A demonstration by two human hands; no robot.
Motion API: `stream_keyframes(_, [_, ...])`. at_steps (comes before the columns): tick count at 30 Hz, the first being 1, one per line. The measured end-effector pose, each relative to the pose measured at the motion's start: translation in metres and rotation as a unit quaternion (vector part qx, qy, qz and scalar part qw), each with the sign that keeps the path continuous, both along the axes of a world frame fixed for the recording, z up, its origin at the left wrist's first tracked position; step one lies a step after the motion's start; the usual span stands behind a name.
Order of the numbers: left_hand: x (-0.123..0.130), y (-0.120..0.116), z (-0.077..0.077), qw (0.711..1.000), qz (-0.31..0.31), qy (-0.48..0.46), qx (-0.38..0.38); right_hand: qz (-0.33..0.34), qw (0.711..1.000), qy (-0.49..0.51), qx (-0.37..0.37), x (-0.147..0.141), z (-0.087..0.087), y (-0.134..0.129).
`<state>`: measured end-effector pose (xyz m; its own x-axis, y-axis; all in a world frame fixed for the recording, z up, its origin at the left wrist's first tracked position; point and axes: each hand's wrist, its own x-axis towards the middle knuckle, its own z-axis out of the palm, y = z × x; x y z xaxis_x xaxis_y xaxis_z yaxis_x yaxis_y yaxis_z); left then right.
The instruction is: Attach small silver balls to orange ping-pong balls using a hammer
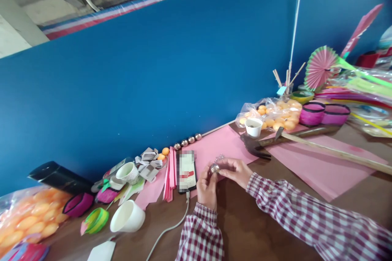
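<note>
A shiny silver ball (214,168) is held between both hands above the brown table (245,220). My left hand (207,187) pinches it from below and the left, its fingers closed on it. From the right, my right hand (237,172) grips the ball's side with thumb and fingertips together. Small clear beads or bits (219,157) show just behind the ball, on pink paper (220,142). Just left of my left hand lies a phone (186,171) with a white cable (171,228). Several similar silver balls (191,140) stand in a row by the blue wall.
White cups (128,217) and a green tape roll (96,220) are at the left. A hammer (324,147), a dark curved tool (255,147), a small white cup (253,127) and bagged orange balls (278,116) lie to the right. A blue partition (153,77) stands behind.
</note>
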<state>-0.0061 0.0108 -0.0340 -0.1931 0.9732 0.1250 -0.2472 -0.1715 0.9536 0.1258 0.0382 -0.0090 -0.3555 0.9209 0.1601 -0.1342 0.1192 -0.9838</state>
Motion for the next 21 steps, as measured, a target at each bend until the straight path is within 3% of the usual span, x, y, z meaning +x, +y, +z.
stream_keyframes(9, [0.0003,0.0001,0.0014,1.000,0.001,0.001,-0.001,-0.020,1.000,-0.003,-0.015,-0.0029,0.0079,-0.0025])
stream_keyframes(21, [0.0023,-0.0024,0.0077,1.000,0.014,0.021,0.010,-0.028,1.000,-0.001,-0.013,-0.0040,0.0037,-0.0013])
